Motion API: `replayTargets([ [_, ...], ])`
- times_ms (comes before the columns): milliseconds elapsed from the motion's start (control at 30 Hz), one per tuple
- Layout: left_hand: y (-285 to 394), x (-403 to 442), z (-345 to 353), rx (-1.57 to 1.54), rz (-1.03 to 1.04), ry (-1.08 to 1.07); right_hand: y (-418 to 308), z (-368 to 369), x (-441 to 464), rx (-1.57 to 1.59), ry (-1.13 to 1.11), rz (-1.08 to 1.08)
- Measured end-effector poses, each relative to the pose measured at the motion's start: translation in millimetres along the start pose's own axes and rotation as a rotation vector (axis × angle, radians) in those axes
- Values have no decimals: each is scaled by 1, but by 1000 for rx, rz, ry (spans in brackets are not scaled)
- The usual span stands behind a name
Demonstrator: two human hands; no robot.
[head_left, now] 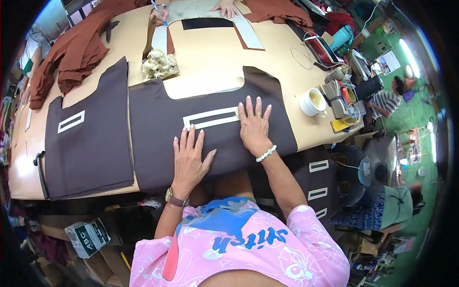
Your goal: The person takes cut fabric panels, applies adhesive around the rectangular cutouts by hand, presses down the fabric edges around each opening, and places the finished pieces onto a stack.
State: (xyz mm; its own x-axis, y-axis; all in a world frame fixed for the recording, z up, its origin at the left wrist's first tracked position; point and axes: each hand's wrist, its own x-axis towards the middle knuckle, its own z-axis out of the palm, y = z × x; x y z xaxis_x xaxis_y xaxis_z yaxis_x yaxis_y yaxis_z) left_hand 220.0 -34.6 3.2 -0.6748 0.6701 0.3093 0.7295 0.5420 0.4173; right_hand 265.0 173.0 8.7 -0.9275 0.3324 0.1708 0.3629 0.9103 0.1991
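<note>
My left hand (pixel 190 155) lies flat on a dark fabric panel (pixel 155 162), fingers outstretched, its fingertips by the lower edge of a white rectangular frame-shaped strip (pixel 210 114). At that strip's right end, my right hand (pixel 256 126) presses down with fingers spread, covering part of it. Neither hand grips anything. The panel has a curved cut-out at its far edge and hangs over the table's near edge. To the left sits a stack of similar dark panels (pixel 91 153), with a smaller white rectangular frame (pixel 60 126) on top.
A white cup (pixel 313 103) stands at the table's right, near notebooks and cables. Beyond the panel is a tangled pale heap (pixel 160 63). Rust-brown fabric (pixel 71 57) lies far left. Across the table, another person's hands (pixel 225 8) hold a blue pen (pixel 158 10) over a pale pattern piece.
</note>
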Motion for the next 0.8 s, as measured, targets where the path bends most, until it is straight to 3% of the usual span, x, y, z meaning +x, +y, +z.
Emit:
replayTargets([
  [300,0,0,0,-4,-8,-2,3,-17,2,-176,-198,-72],
  [800,-7,-4,4,-191,-72,98,-57,-20,1,-151,-138,-158],
])
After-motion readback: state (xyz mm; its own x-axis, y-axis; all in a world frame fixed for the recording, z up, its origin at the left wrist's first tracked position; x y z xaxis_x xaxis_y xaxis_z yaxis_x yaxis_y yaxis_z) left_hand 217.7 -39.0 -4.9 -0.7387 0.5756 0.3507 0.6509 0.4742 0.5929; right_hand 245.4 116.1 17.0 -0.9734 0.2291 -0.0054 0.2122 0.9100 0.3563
